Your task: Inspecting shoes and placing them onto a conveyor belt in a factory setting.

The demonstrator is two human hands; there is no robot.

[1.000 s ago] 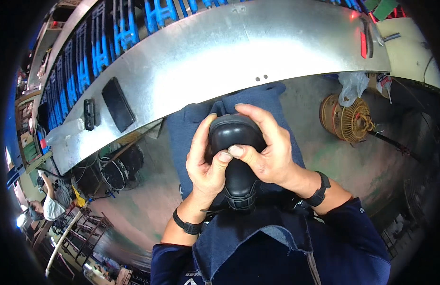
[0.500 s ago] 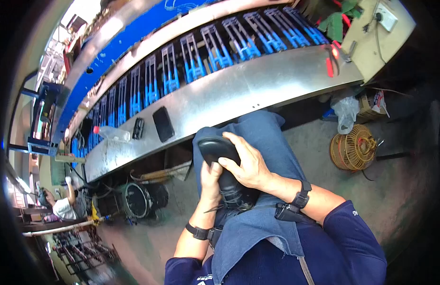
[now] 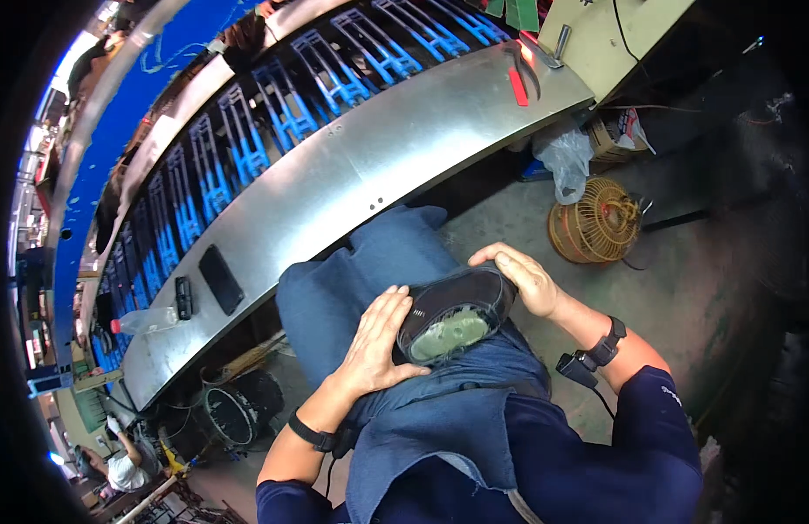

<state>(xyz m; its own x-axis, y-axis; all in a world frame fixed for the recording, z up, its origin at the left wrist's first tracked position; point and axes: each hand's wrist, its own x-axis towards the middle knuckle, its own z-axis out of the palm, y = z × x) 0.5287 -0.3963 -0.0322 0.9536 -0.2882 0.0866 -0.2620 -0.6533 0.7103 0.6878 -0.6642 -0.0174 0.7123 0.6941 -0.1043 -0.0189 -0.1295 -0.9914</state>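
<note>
A black shoe (image 3: 440,299) lies across my lap, tilted so that a rough grey-green patch (image 3: 454,333) on its underside faces up. My left hand (image 3: 375,342) holds its left end, fingers laid along the side and thumb stretched below. At the right end, my right hand (image 3: 528,281) curls its fingers over the rounded edge. Part of the shoe's far side is hidden by its own tilt. Under it are my blue apron (image 3: 432,428) and trouser legs.
Ahead runs a metal bench (image 3: 334,192) with blue rack arms (image 3: 245,144) behind it. On it lie a black phone (image 3: 221,279), a small black case (image 3: 184,299), a clear bottle (image 3: 148,320) and red-handled pliers (image 3: 519,83). A wicker basket (image 3: 594,223) and black bucket (image 3: 238,409) stand on the floor.
The shoe has turned from lengthwise to crosswise and moved right, showing its grey-green patch. My hands have spread to its two ends. The view has shifted right.
</note>
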